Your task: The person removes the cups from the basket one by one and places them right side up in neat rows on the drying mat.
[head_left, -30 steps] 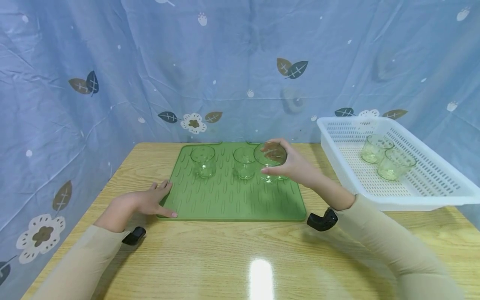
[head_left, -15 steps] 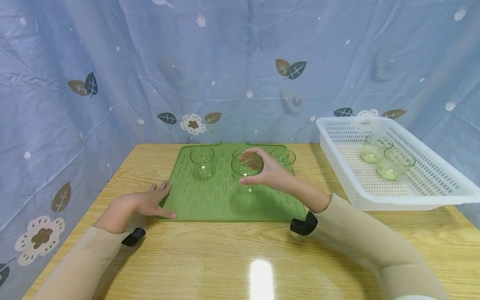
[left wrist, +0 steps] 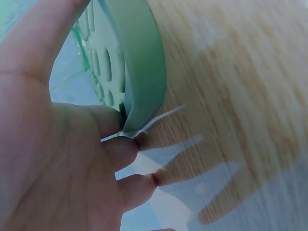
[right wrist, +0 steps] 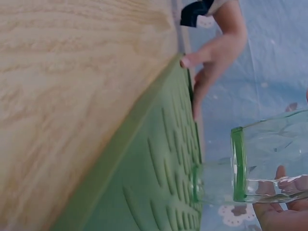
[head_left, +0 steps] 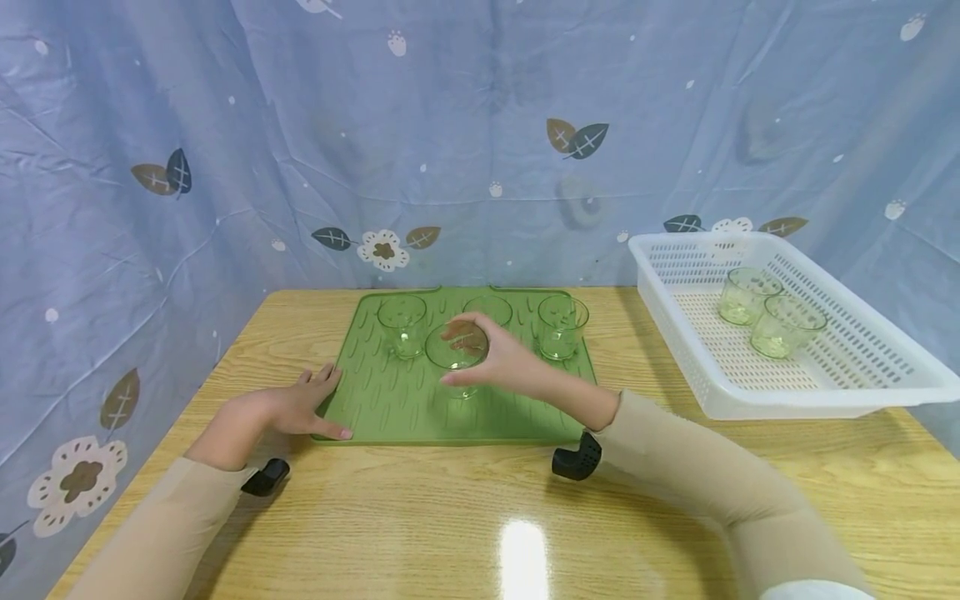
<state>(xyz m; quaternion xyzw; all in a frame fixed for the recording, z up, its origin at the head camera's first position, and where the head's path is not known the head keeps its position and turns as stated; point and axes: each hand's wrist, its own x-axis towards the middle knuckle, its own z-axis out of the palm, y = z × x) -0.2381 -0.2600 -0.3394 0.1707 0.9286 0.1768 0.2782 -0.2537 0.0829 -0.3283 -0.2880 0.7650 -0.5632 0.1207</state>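
Observation:
My right hand [head_left: 504, 360] grips a clear greenish drinking glass [head_left: 455, 352] by its side, upright over the left-centre of the green ribbed mat [head_left: 390, 412]. In the right wrist view, the thick green base of the held glass [right wrist: 238, 163] faces the mat, with another glass [right wrist: 211, 180] standing behind it. My left hand [head_left: 300, 408] rests at the mat's left edge, thumb on its front corner and fingers spread. Along the mat's back part stand three similar glasses: a left one [head_left: 405, 329], a middle one [head_left: 489, 310] partly hidden by my right hand, and a right one [head_left: 559, 329].
To the right stands a white perforated plastic basket [head_left: 795, 404], with two more glasses inside, one farther back [head_left: 748, 297] and one nearer [head_left: 787, 329]. The wooden table [head_left: 420, 517] extends in front of the mat. A blue patterned curtain [head_left: 465, 125] hangs close behind it.
My right hand has carried the glass leftward and a little nearer across the mat, uncovering the right glass behind. My left hand stays at the mat's corner.

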